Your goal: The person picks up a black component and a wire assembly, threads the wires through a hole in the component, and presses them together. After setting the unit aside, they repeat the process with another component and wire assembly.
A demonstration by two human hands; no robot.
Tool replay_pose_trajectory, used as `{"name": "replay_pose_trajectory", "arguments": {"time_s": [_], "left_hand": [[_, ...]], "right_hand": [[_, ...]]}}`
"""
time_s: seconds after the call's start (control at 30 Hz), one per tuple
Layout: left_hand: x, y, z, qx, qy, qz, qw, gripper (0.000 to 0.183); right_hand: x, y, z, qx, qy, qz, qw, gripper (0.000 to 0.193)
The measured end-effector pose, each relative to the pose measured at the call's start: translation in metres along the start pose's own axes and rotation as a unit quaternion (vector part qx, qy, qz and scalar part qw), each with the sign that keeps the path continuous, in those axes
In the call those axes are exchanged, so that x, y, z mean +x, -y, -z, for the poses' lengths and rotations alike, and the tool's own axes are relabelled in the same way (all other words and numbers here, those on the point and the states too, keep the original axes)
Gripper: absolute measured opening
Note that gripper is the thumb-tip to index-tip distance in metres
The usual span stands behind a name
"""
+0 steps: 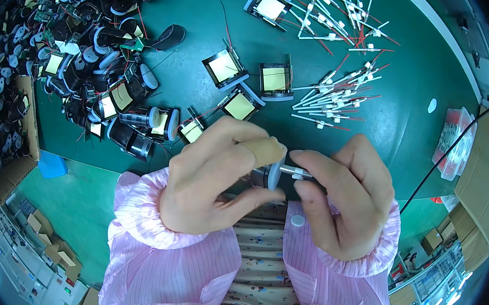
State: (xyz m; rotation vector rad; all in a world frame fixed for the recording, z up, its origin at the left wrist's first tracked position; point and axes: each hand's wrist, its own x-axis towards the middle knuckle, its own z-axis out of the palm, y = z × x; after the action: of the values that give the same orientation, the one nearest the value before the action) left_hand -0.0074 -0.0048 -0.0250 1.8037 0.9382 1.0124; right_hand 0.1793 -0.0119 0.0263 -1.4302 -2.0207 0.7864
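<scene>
My left hand (209,175), a tan bandage-like wrap on one finger, is closed around a small black device housing (260,177) with a pale grey rim. Most of that housing is hidden behind the fingers. Facing it, my right hand (353,199) has its thumb and index finger around a thin whitish rod (295,171), whose end meets the grey rim. Whether the rod has entered the housing cannot be made out. Just beyond my hands lie several open black housings (240,104) with yellow pads, and a bundle of white rods (334,96) with red wires.
A heap of black housings and green circuit boards (132,44) covers the table's left side, beside a full cardboard box (25,85). More white rods (336,19) lie at the far edge. At right stand a clear plastic box (454,145) and a dark cable (447,147).
</scene>
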Motion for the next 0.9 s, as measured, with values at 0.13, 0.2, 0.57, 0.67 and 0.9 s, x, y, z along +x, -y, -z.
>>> {"name": "replay_pose_trajectory", "arguments": {"time_s": [0.13, 0.2, 0.57, 0.67, 0.9], "left_hand": [[-0.001, 0.001, 0.007, -0.174, 0.005, 0.102, 0.979, 0.044], [-0.002, 0.002, 0.009, -0.207, 0.013, 0.132, 0.969, 0.043], [0.004, -0.013, 0.012, -0.088, 0.015, 0.065, 0.994, 0.035], [0.005, -0.007, 0.008, -0.009, -0.001, 0.057, 0.998, 0.034], [0.023, 0.011, 0.011, 0.161, -0.033, 0.024, 0.986, 0.039]], "right_hand": [[-0.002, -0.012, -0.004, 0.045, -0.007, 0.050, 0.998, 0.015], [0.001, -0.016, -0.003, 0.078, 0.013, 0.055, 0.995, 0.018], [0.004, -0.025, -0.012, 0.227, 0.041, 0.102, 0.968, 0.020], [0.005, -0.022, -0.020, 0.111, 0.011, 0.101, 0.989, 0.017], [0.028, -0.051, 0.015, 0.078, 0.054, 0.018, 0.995, 0.009]]}}
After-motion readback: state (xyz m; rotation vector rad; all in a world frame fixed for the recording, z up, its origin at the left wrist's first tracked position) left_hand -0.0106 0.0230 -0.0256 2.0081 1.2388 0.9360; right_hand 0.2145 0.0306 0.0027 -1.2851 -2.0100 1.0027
